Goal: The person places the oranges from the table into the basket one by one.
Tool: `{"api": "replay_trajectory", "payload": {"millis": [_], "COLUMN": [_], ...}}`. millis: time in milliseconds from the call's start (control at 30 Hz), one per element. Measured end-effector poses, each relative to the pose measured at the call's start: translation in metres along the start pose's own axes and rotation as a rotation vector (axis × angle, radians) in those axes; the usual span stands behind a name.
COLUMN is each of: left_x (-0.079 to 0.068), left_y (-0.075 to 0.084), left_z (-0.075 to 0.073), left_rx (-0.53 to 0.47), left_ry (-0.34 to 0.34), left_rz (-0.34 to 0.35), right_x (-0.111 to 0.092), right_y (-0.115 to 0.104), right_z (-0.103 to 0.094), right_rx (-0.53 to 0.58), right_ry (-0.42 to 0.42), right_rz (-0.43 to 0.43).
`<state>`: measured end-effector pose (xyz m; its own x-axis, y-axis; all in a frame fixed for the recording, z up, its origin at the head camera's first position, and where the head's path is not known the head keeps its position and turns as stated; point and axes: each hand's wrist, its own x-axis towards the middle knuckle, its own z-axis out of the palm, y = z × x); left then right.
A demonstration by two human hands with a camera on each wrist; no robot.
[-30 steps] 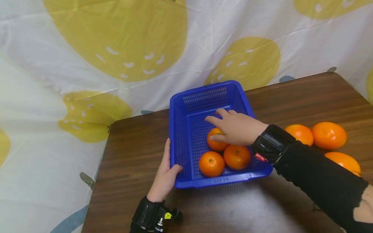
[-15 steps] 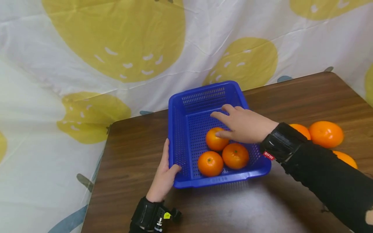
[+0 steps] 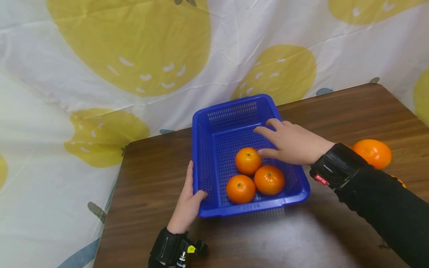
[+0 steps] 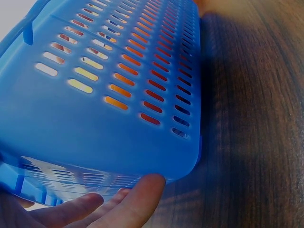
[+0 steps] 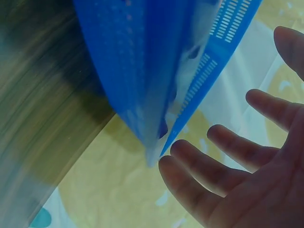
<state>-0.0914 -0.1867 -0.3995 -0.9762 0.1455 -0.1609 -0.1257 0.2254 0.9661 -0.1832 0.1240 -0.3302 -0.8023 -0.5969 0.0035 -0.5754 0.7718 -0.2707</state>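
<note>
A blue perforated plastic basket (image 3: pixel 254 207) stands on the table with three mandarin oranges in its near half: a back one (image 3: pixel 248 160), a front left one (image 3: pixel 240 189) and a front right one (image 3: pixel 269 180). The left hand (image 3: pixel 186 208) grips the basket's left side near the front corner, thumb over the rim. In the left wrist view its fingers (image 4: pixel 142 199) lie against the outer wall. Over the basket's right rim hovers the right hand (image 3: pixel 295 143), fingers spread and nothing held; the right wrist view shows the bare palm (image 5: pixel 266 190).
At the right of the table (image 3: pixel 151 186) lies another mandarin orange (image 3: pixel 372 153); the right sleeve (image 3: pixel 378 204) mostly hides others beside it. Behind the table's back edge hangs a white curtain (image 3: pixel 234 37) with yellow fruit prints.
The right hand has drawn away to the right from the back mandarin orange, which is now fully visible in the basket. The left hand keeps its grip on the basket.
</note>
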Motion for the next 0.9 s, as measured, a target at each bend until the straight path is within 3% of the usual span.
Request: {"api": "replay_trajectory", "payload": {"millis": [167, 900], "left_x": [0.003, 0.003], "left_y": [-0.008, -0.01], "left_z": [0.0, 0.001], "left_rx": [0.028, 0.033], "left_ry": [0.022, 0.023], "left_rz": [0.022, 0.046], "right_x": [-0.007, -0.039], "right_y": [0.01, 0.047], "right_z": [0.0, 0.003], "right_rx": [0.015, 0.041], "right_ry": [0.006, 0.017], "right_rz": [0.037, 0.161]}}
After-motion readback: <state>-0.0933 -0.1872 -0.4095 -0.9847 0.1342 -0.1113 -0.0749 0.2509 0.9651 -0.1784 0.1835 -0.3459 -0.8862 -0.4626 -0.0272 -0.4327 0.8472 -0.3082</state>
